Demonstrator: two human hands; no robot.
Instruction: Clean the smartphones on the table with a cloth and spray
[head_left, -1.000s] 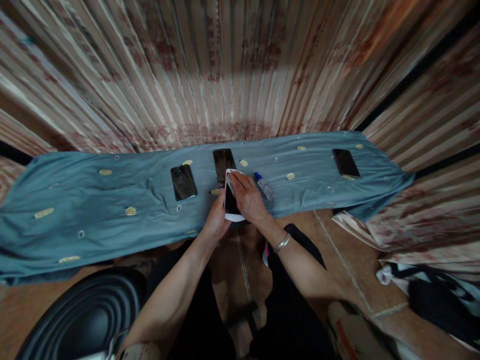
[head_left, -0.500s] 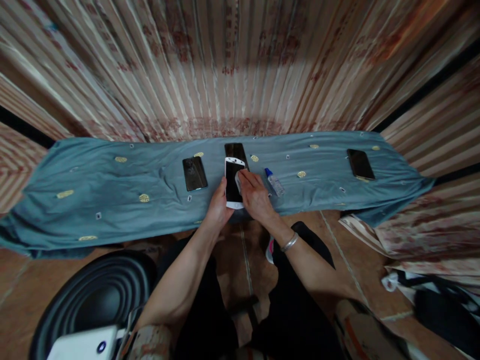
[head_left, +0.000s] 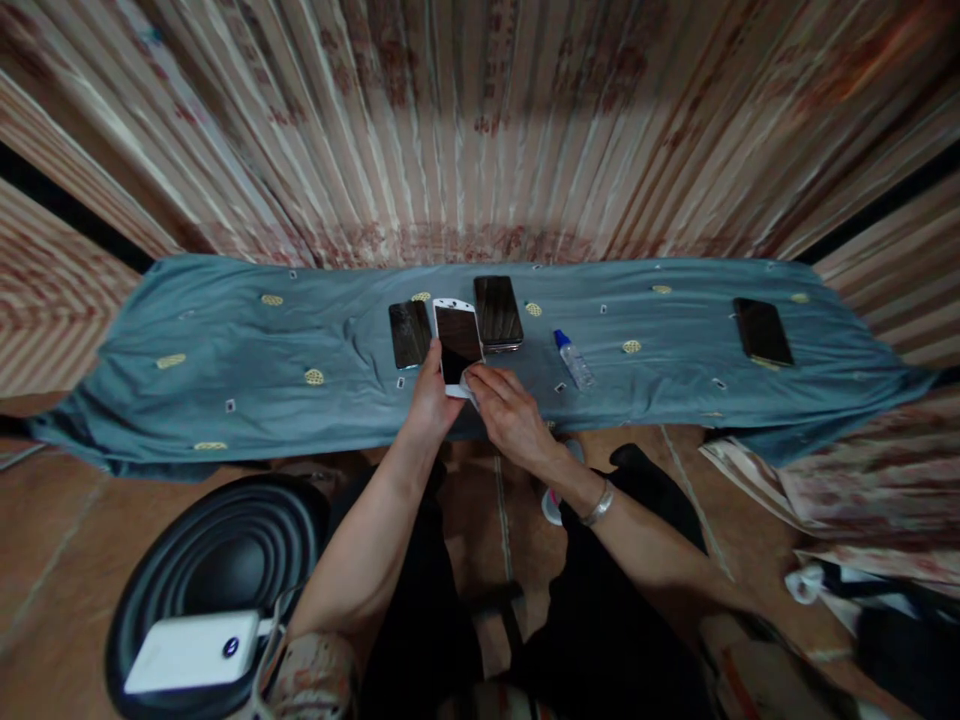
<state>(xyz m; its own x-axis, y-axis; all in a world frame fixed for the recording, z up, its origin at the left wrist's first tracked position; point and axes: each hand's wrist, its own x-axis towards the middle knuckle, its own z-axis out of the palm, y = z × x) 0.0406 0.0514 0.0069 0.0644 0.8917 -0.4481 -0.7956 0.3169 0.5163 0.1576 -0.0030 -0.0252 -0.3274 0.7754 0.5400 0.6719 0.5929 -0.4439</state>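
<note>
At the far left, on the tiled floor, a white power bank [head_left: 193, 650] is lying on a round, ribbed black basin [head_left: 217, 560]. Above it a blue-grey cloth [head_left: 225, 360], soft and creased with small yellow patches, is stretching across the bench in front of a striped, pleated curtain [head_left: 480, 130]. Moving right, a dark phone [head_left: 409, 334] is lying flat on the cloth just beside the left hand [head_left: 429, 400]. That hand is gripping the white phone [head_left: 457, 344] by its lower left edge, fingers curled shut around it, holding its glossy black screen up above the cloth. The right hand [head_left: 510, 415] is meeting the phone at its lower right corner, fingers bunched together on a small pale wipe [head_left: 469, 381] pressed against the frame. Just behind, a second dark phone [head_left: 498, 312] is resting flat. Further right a small clear bottle [head_left: 574, 358] with a blue cap is lying on its side, and well apart, near the cloth's right end, a third dark phone [head_left: 762, 331] is lying.
</note>
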